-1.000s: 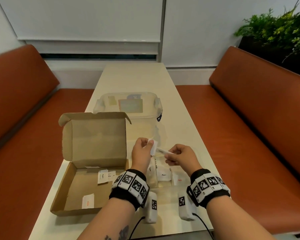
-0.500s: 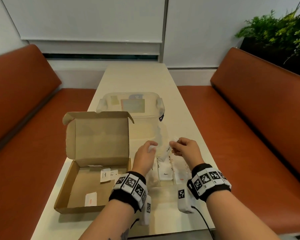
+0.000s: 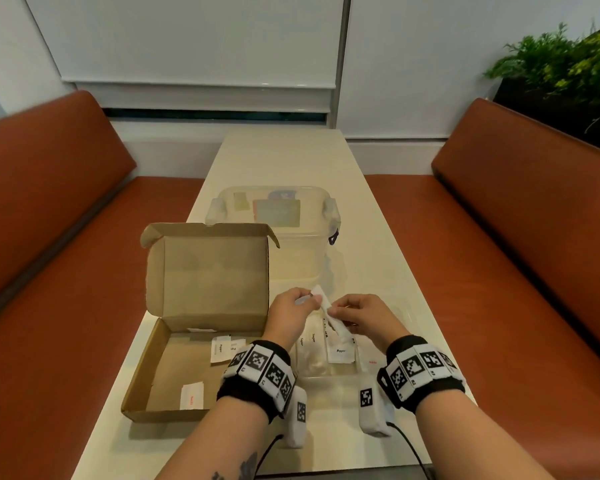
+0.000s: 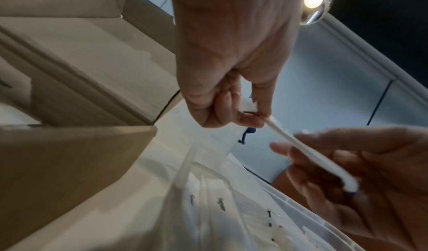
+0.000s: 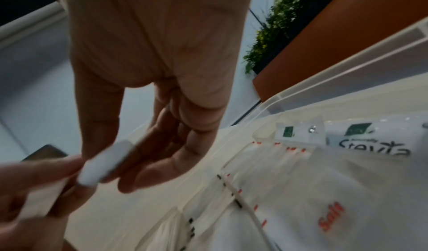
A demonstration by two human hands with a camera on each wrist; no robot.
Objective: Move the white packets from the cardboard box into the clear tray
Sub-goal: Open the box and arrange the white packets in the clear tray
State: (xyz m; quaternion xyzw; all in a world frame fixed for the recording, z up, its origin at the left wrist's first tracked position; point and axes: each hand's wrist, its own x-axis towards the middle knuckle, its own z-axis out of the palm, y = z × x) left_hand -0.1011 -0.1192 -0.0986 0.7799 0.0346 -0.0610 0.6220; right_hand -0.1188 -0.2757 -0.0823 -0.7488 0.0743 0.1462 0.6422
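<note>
**Packets held over the tray, three left in the box**

From the head view, both hands meet above the clear tray (image 3: 312, 370), which sits on the surface (image 3: 284, 161) just right of the cardboard box (image 3: 174, 375). The left hand (image 3: 288, 315) pinches the far end of a white packet (image 3: 333, 318), and the right hand (image 3: 364, 317) holds its near end between thumb and fingers. Whether this is one packet or several pressed together cannot be told here. Packets already filed in the tray read "Sugar" and "Pepper"; a red word further right is too small to read. Three packets remain on the box floor: a pair (image 3: 227, 348) near the hinge, one of which seems to read "Pepper", and a red-lettered one (image 3: 191, 395) nearer. A lidded clear container (image 3: 274, 216) stands beyond the box.

In the left wrist view, the left hand's (image 4: 231, 53) thumb and forefinger pinch the packet's (image 4: 308, 150) end, seen edge-on, while the right hand's (image 4: 361, 181) fingers curl under it.

In the right wrist view, the right hand (image 5: 150, 72) supports the packet (image 5: 104, 163) with loosely curled fingers. Below, the tray (image 5: 347, 62) shows "Salt" in red and "Stevia" in black.

The risks, as I judge them: with two light grips, an uncoordinated release could let the packet fall onto the surface or into the wrong labelled row, and pushing it in could knock over the upright packets.
</note>
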